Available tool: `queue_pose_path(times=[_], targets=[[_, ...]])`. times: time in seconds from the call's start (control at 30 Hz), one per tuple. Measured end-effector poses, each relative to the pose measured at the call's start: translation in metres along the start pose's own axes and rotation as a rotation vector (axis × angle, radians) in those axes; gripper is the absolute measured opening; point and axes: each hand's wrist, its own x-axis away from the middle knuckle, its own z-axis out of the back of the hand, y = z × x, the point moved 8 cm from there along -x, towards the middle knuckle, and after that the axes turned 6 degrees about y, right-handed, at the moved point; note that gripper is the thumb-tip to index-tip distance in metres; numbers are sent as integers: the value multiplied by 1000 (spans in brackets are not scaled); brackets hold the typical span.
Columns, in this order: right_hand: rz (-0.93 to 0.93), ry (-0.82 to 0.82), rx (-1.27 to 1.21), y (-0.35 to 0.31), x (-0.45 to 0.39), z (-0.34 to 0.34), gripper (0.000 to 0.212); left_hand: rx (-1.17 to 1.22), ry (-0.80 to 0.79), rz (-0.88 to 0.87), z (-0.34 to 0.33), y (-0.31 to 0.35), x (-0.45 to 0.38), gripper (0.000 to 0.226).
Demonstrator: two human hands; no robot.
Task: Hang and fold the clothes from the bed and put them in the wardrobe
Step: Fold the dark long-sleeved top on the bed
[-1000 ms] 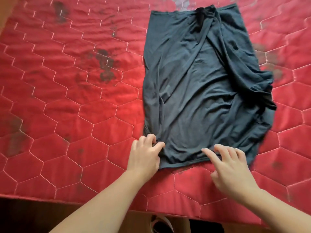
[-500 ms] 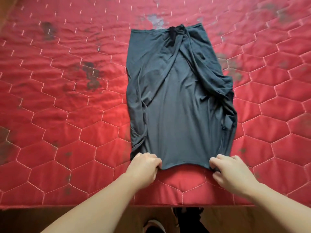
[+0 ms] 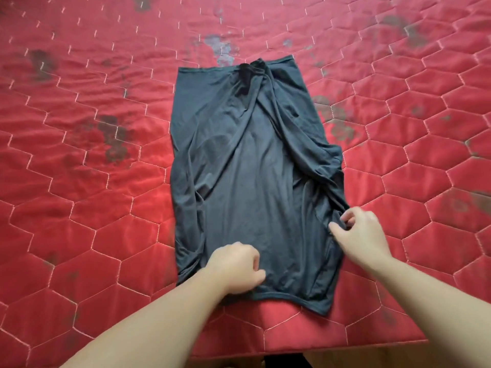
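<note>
We look down over our two bare forearms at a dark grey garment (image 3: 255, 181) spread lengthwise on the red quilted bedcover (image 3: 79, 208), its near hem close to the edge of the bed and its far end, gathered into a dark knot-like bunch, lying toward the middle of the mattress. The cloth lies mostly flat down its centre, with long diagonal creases running from the gathered far end and a thick roll of folds heaped along its right edge. Our left hand (image 3: 235, 266) rests on the garment near the left part of the near hem, knuckles up and fingers curled under, the thumb lying against the cloth; we cannot tell whether the fingers have any fabric gathered beneath them or simply press down on it. Our right hand (image 3: 358, 232) sits at the garment's right edge, just below the heap of folds, with its fingers curled in and the thumb stretched toward the cloth, pinching a small bunch of the fabric between them. The two hands are well apart, the right one farther up the garment than the left. The bedcover is stitched in a pale hexagon pattern and carries several dark worn blotches (image 3: 114, 139) on both sides of the garment.
</note>
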Motion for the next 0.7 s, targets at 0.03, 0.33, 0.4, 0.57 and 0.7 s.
queue_pose_path(times=[0.03, 0.33, 0.4, 0.57, 0.7], targets=[[-56, 13, -39, 4, -10, 0, 28, 89, 23, 32, 5, 9, -14, 26], [241, -26, -44, -20, -4, -11, 29, 1056, 8, 305, 21, 89, -120, 39], [445, -76, 129, -31, 13, -14, 26, 1262, 2, 447, 13, 93, -127, 51], [599, -240, 262, -21, 26, -26, 19, 1453, 90, 588, 5, 83, -137, 14], [490, -261, 253, -7, 15, -26, 30, 1640, 73, 522, 17, 80, -149, 12]])
